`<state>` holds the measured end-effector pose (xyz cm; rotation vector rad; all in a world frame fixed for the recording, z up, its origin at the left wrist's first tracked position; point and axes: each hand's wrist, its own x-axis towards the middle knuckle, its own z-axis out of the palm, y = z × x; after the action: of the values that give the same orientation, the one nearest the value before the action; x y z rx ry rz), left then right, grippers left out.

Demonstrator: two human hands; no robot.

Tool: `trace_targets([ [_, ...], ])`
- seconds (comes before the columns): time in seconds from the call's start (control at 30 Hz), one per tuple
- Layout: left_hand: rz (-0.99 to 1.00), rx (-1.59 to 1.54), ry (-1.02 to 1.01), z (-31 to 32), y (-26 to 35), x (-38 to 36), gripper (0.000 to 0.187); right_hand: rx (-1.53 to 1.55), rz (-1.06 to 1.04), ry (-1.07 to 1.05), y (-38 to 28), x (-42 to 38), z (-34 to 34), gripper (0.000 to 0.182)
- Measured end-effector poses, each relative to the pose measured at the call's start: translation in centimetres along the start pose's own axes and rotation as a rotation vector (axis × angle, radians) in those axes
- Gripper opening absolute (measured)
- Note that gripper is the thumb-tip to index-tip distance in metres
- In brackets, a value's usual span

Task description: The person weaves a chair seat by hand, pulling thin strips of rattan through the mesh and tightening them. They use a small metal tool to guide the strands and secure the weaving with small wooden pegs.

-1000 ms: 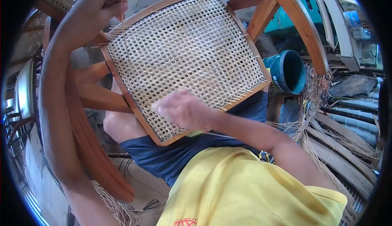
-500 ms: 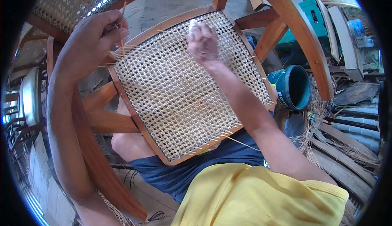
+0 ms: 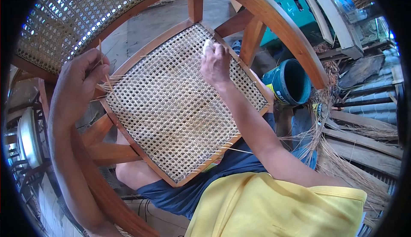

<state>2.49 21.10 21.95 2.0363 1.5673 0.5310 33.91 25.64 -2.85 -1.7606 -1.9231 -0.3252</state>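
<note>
While the left hand (image 3: 81, 81) is hanging at the left of the frame, its thumb and forefinger are closing on a thin cane strand (image 3: 100, 46). One end of the strand is sticking up above the pinch, and the rest is running down beneath the fingers toward the left corner of the woven cane seat (image 3: 171, 100). The seat is lying at the centre of the frame, to the lower right of that pinch and below the right hand (image 3: 216, 63). Its wooden rim (image 3: 160, 39) is enclosing the weave, and short cane ends are poking out over the edges.

The right hand is hovering over or resting on the upper right part of the weave, close to the rim; whether it is touching is unclear. Its fingers are curling together, with something whitish showing at their tips, and I cannot tell whether they are gripping a strand. A longer loose strand (image 3: 239, 150) is trailing off the seat's lower right edge, above the dark blue shorts (image 3: 180, 196).

A caned backrest (image 3: 124, 6) is filling the upper left of the frame, and a curved wooden arm (image 3: 274, 14) is sweeping across the upper right. Beyond it, a green bucket (image 3: 274, 78) is lying tilted.
</note>
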Motion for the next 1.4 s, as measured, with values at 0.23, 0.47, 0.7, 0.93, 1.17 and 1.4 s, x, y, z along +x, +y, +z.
trace_targets([
  [0.23,0.007,-0.018,-0.011,0.2,0.1,-0.3,0.018,0.025,-0.006,-0.098,4.8,-2.9,-4.1,0.047],
  [0.47,0.000,-0.014,-0.011,0.7,0.7,-0.4,0.016,0.093,-0.081,-0.126,4.7,0.1,-1.4,0.040],
  [0.7,-0.026,0.044,-0.066,0.2,1.1,-0.2,0.010,0.126,-0.232,-0.113,3.3,0.4,-1.3,0.039],
  [0.93,-0.046,0.084,-0.072,0.4,0.8,-0.2,0.011,-0.009,-0.166,-0.167,0.9,6.6,3.9,0.042],
  [1.17,0.019,0.082,-0.033,-0.1,0.3,0.0,0.013,-0.037,-0.090,-0.142,-1.7,7.8,4.0,0.039],
  [1.4,0.113,0.051,0.035,0.0,-0.3,-0.1,0.016,-0.022,-0.477,-0.152,-9.6,3.7,4.4,0.028],
])
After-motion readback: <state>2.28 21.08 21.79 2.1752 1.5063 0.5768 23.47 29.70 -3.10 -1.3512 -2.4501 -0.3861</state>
